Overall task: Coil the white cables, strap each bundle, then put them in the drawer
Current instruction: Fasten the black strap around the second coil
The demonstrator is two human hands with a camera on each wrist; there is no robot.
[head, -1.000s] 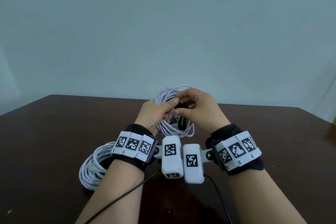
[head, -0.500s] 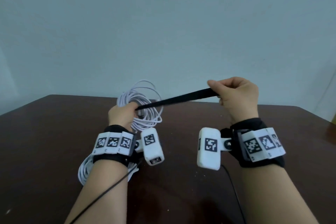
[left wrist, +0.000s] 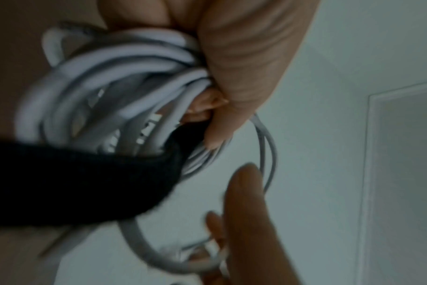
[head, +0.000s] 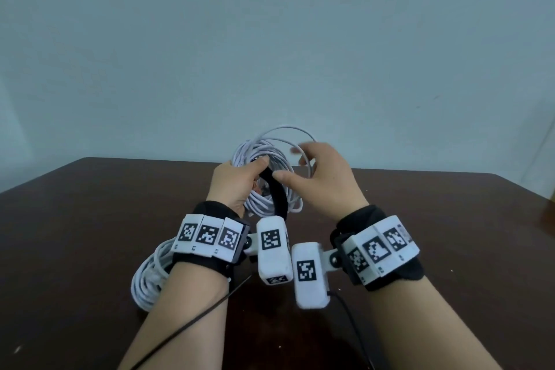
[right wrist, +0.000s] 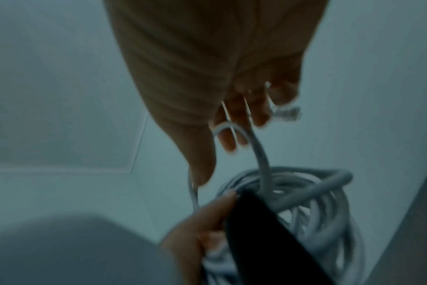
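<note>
Left hand (head: pixel 237 183) clamped on raised cable coil (head: pixel 270 177), thumb pinning black strap (head: pixel 277 198) against loops, presumably for wrapping. Right hand (head: pixel 324 180) alongside, fingers loosely spread through stray loops, gripping nothing firmly. Second coil (head: pixel 150 276) flat on table (head: pixel 90 219); drawer unseen.
</note>
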